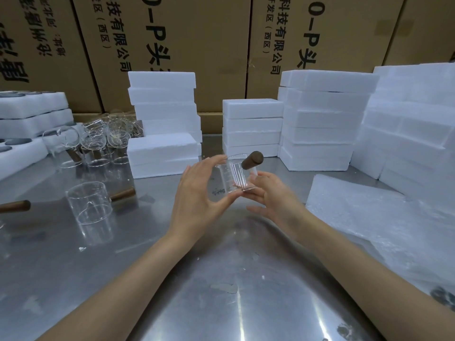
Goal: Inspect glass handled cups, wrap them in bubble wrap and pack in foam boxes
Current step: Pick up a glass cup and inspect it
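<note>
Cups [103, 141] wait in a cluster far left, with one cup lying [88, 205] on the steel table [221, 291] nearer you. Your left hand [199, 193] grips the held cup [231, 177] above the table, thumb and fingers curled round its wall; your right hand [273, 195] steadies its base, fingers curled under it. Turn it slowly against the light, checking rim, ribs and dark handle [252, 159]. Bubble wrap [369, 217] lies right, by foam boxes [406, 119].

cup [230, 177]: clear glossy glass, dark wood handle | table [209, 279]: shiny scuffed metal | boxes [162, 153]: matt white foam
</note>
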Demonstrator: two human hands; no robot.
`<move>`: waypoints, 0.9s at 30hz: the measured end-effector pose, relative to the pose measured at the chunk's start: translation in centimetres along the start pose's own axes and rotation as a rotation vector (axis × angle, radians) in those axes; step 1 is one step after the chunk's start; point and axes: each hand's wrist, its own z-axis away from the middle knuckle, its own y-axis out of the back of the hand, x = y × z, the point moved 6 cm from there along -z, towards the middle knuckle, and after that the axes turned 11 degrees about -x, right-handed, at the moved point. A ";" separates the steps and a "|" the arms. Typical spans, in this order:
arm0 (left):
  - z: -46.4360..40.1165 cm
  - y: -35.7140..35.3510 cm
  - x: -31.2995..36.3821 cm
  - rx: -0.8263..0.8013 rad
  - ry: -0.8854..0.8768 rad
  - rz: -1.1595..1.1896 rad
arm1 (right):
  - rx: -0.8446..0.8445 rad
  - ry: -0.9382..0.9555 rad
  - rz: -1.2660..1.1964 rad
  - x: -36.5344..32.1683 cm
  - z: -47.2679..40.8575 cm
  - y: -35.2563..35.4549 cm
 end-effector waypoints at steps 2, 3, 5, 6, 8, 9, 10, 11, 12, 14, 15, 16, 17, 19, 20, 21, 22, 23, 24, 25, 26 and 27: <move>0.0 0.2 0.0 0.006 -0.012 -0.032 | 0.004 0.021 0.075 -0.2 0.2 0.0; -0.1 0.2 0.0 -0.001 -0.019 -0.054 | 0.016 0.037 0.129 -0.4 0.3 0.0; -0.1 0.1 0.2 -0.021 -0.029 -0.082 | 0.048 0.072 0.212 -0.7 0.6 -0.1; 0.0 -0.1 0.3 -0.031 -0.030 -0.088 | 0.056 0.089 0.233 -0.8 0.7 -0.1; 0.0 -0.1 0.7 -0.035 -0.038 -0.095 | 0.066 0.115 0.265 -1.0 0.8 0.0; 0.0 -0.2 0.8 -0.033 -0.045 -0.099 | 0.074 0.118 0.276 -1.1 0.8 0.0; 0.0 -0.2 0.8 -0.036 -0.057 -0.098 | 0.079 0.116 0.277 -1.1 0.8 0.1; 0.0 -0.3 0.9 -0.050 -0.065 -0.084 | 0.081 0.113 0.266 -1.0 0.8 0.2; -0.1 -0.4 0.9 -0.074 -0.061 -0.050 | 0.082 0.112 0.247 -1.0 0.7 0.2; -0.1 -0.8 0.6 -0.130 0.000 0.084 | 0.085 0.111 0.208 -1.0 0.7 0.3; 0.0 -1.0 0.2 -0.157 0.067 0.167 | 0.085 0.105 0.192 -0.9 0.7 0.3; 0.1 -1.3 -0.3 -0.187 0.159 0.251 | 0.084 0.096 0.174 -0.9 0.7 0.3; 0.3 -1.8 -0.8 -0.225 0.253 0.330 | 0.082 0.087 0.156 -0.9 0.8 0.3; 0.6 -2.4 -1.4 -0.276 0.370 0.477 | 0.086 0.075 0.122 -0.9 0.8 0.4; 0.5 -2.6 -1.4 -0.274 0.392 0.555 | 0.092 0.070 0.111 -1.0 0.8 0.5; 0.3 -2.6 -1.3 -0.261 0.391 0.623 | 0.095 0.061 0.108 -1.0 0.9 0.5; 0.2 -2.5 -1.2 -0.252 0.383 0.664 | 0.091 0.052 0.111 -1.0 0.9 0.5; 0.1 -2.6 -1.1 -0.254 0.380 0.684 | 0.084 0.043 0.118 -0.9 0.8 0.5; 0.0 -2.7 -1.2 -0.259 0.389 0.688 | 0.077 0.034 0.122 -0.9 0.8 0.4; 0.1 -2.8 -1.4 -0.259 0.409 0.687 | 0.073 0.024 0.120 -0.8 0.8 0.5; 0.1 -2.9 -1.8 -0.263 0.431 0.678 | 0.069 0.014 0.114 -0.8 0.8 0.5; 0.1 -3.0 -2.1 -0.263 0.444 0.676 | 0.066 0.006 0.106 -0.7 0.9 0.4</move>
